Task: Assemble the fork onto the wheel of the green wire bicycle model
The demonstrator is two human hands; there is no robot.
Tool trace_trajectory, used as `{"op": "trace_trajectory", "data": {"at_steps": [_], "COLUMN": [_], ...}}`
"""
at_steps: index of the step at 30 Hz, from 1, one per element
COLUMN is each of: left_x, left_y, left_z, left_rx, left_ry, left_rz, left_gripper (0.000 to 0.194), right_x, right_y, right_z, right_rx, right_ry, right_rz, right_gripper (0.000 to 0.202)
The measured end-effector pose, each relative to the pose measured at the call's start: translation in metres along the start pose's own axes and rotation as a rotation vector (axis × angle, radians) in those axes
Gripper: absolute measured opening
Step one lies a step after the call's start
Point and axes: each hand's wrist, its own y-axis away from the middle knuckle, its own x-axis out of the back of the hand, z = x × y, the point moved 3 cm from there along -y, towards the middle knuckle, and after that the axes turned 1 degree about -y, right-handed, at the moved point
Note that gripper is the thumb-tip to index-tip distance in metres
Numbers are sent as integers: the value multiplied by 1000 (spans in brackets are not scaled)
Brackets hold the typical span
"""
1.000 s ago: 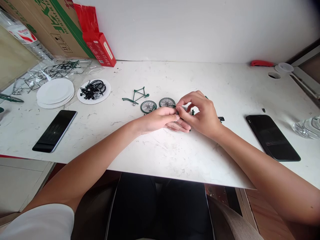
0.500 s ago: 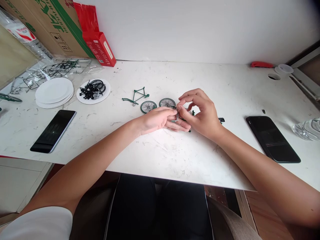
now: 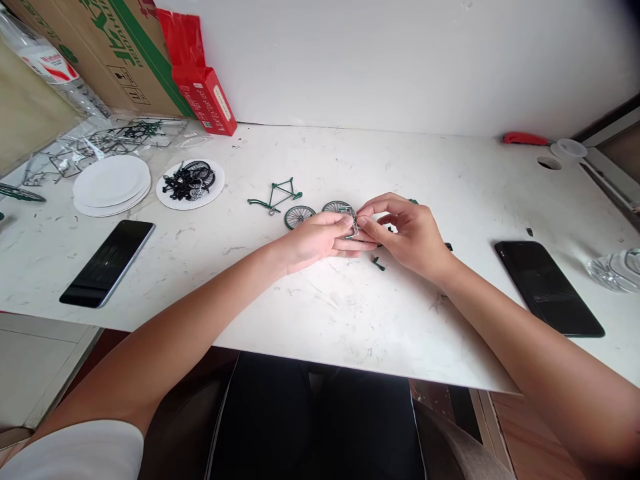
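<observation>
Both hands meet above the table over a small silver wire-like model part [image 3: 351, 223]. My left hand [image 3: 325, 237] is closed on it, thumb pressed down from above and the other fingers stretched out beneath. The thumb and index fingertip of my right hand [image 3: 407, 230] pinch at the part's right side. Just behind the left hand lie two toy bicycle wheels, one green-rimmed [image 3: 299, 217] and one darker [image 3: 336, 206], partly covered by the hand. A green toy bicycle frame [image 3: 281, 193] lies farther left. One small green piece [image 3: 379, 264] rests below the right hand.
At left are a paper plate of black parts [image 3: 191, 180], stacked white plates [image 3: 111, 181], a phone [image 3: 107, 263] and bagged part sprues [image 3: 115, 140]. A red packet [image 3: 205, 97] stands by a carton. Right are a black phone [image 3: 549, 288] and a clear bottle [image 3: 615, 270].
The silver part is turned and shows more above the left fingers. My right hand has shifted slightly right and down, with its fingers lower. The view has moved a little.
</observation>
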Motion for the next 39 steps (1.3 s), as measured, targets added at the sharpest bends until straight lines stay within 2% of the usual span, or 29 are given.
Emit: {"op": "trace_trajectory", "data": {"at_steps": [13, 30, 39], "left_x": [-6, 3, 4], "left_y": [-2, -7, -7], "left_z": [-3, -10, -10], "left_rx": [-51, -198, -304], "left_ry": [-39, -117, -160], "left_rz": [57, -43, -41], "left_gripper": [28, 28, 29], "right_x": [-1, 1, 1], "right_y": [3, 4, 5], "right_z": [-4, -9, -11], "right_rx": [74, 158, 359], "right_ry": [8, 67, 206], "right_rz": [28, 71, 89], "right_gripper": [6, 6, 6]}}
